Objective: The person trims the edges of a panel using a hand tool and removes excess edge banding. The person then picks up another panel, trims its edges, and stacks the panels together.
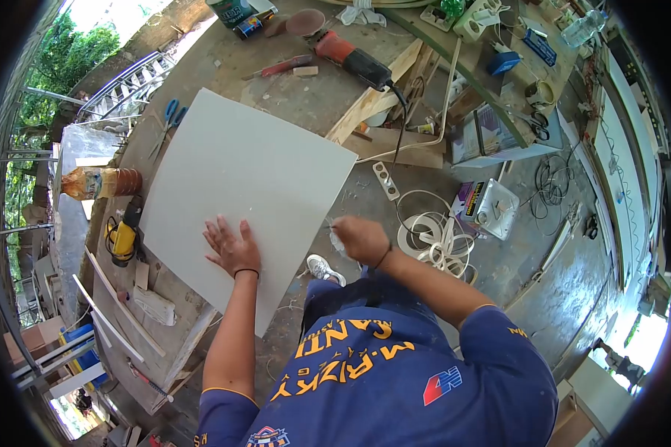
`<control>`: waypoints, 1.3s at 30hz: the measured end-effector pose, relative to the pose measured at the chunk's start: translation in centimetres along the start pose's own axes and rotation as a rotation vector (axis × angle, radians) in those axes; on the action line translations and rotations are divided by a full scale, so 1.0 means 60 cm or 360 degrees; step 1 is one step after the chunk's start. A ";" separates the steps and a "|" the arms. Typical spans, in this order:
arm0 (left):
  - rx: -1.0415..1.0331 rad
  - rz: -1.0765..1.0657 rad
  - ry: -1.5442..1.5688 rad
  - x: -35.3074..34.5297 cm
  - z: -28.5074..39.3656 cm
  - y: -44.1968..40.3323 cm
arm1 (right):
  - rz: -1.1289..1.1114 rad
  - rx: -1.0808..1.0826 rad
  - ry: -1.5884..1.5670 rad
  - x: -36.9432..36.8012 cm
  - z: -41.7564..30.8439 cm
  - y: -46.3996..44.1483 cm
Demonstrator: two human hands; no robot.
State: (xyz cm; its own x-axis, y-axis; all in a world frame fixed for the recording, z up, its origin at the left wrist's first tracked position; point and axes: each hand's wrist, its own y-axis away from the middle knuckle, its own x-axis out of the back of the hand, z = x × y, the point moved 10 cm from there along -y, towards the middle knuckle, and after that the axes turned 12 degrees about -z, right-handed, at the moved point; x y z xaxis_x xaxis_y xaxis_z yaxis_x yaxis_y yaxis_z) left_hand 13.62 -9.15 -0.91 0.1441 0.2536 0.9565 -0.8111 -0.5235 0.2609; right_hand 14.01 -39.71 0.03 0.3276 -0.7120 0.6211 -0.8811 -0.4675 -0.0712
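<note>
A large pale grey-white board (250, 164) lies on the workbench, its near right corner reaching past the bench edge. My left hand (232, 249) rests flat on it near the lower edge, fingers spread. Just off the board's right edge, my right hand (361, 240) is closed like a fist in the air. Whatever it may hold is hidden by the fingers. Beyond the board lie an angle grinder (347, 58) with a round disc and a red-handled tool (285, 65). Blue-handled scissors (170, 123) sit by the board's far left corner.
An orange-brown bottle (103, 182) and a yellow-black power tool (124, 235) stand left of the board. On the floor to the right are a power strip (385, 181), coiled white edging strip (432, 242) and a white plastic container (497, 210). White strips (108, 316) lie lower left.
</note>
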 end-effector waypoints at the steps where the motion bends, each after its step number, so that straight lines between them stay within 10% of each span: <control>1: -0.0001 0.0009 -0.0040 0.000 0.001 -0.002 | -0.0065 -0.0011 -0.0016 -0.019 -0.005 -0.006; 10: -0.0039 -0.0024 -0.0057 -0.004 0.000 -0.003 | 0.0307 0.0381 0.0498 0.056 0.029 -0.051; 14: -0.0039 -0.0016 -0.0074 -0.004 0.001 -0.003 | 0.0289 -0.0266 0.1048 0.147 0.153 -0.121; 22: 0.0017 -0.0024 -0.0080 -0.001 0.001 0.000 | -0.0150 0.0217 0.0437 0.014 -0.003 -0.043; 27: -0.0013 -0.0025 -0.0093 -0.003 -0.003 -0.004 | 0.0223 0.0227 0.0571 0.077 0.041 -0.073; 30: 0.0008 -0.0019 -0.0105 -0.005 -0.001 -0.005 | 0.0355 0.0172 0.0711 0.147 0.088 -0.110; 32: 0.0026 -0.0026 -0.0116 -0.005 -0.004 0.001 | 0.0325 -0.0475 0.0774 0.189 0.146 -0.124; 35: 0.0028 -0.0020 -0.0115 -0.002 0.001 -0.003 | 0.0170 0.0396 0.0673 0.089 0.012 -0.083; 39: 0.0014 0.0001 -0.0094 -0.002 0.004 -0.005 | -0.0207 0.0383 0.0788 0.034 0.004 -0.078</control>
State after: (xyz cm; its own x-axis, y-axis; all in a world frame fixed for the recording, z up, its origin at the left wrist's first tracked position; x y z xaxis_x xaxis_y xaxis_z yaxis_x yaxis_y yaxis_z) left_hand 13.96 -9.22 -1.04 0.1768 0.2047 0.9627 -0.8064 -0.5307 0.2609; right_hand 18.89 -39.09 1.41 0.1782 -0.3368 0.9246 -0.7226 -0.6826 -0.1093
